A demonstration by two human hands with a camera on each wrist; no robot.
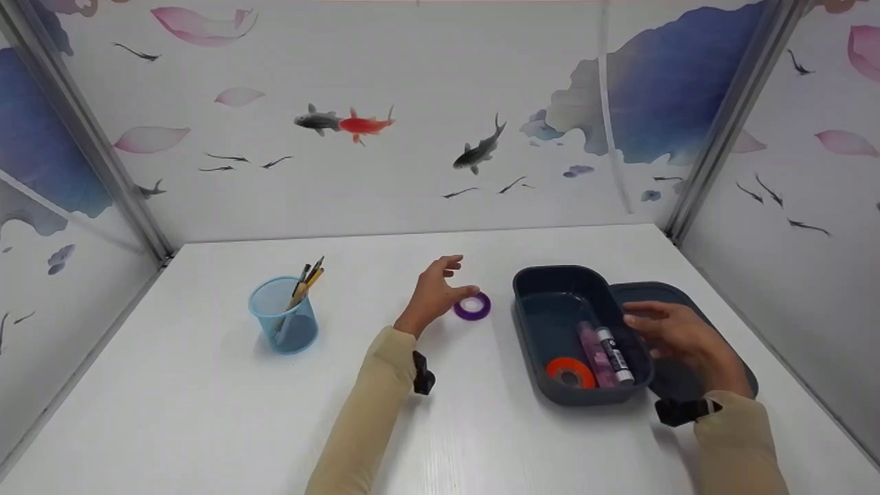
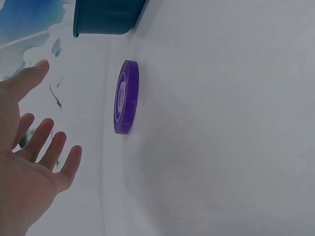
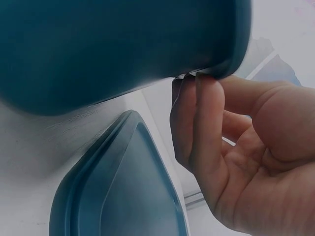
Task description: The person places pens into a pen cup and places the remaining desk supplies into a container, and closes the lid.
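A roll of purple tape (image 1: 471,306) lies flat on the white table. My left hand (image 1: 438,289) hovers over it with fingers spread; in the head view the thumb overlaps the roll's edge. The left wrist view shows nothing in that palm, and the purple tape (image 2: 127,97) apart from the fingers. To the right stands a dark blue-green box (image 1: 526,330) holding an orange tape roll (image 1: 558,368), a glue stick (image 1: 614,355) and a pinkish-purple tube (image 1: 595,357). My right hand (image 1: 680,337) holds the box's right rim, its fingers curled against the outer wall in the right wrist view.
The matching lid (image 1: 735,364) lies to the right of the box, partly beneath my right hand. At left stands a light blue mesh pen cup (image 1: 283,316) with several pens and pencils. White panels printed with fish and petals border the table's back and sides.
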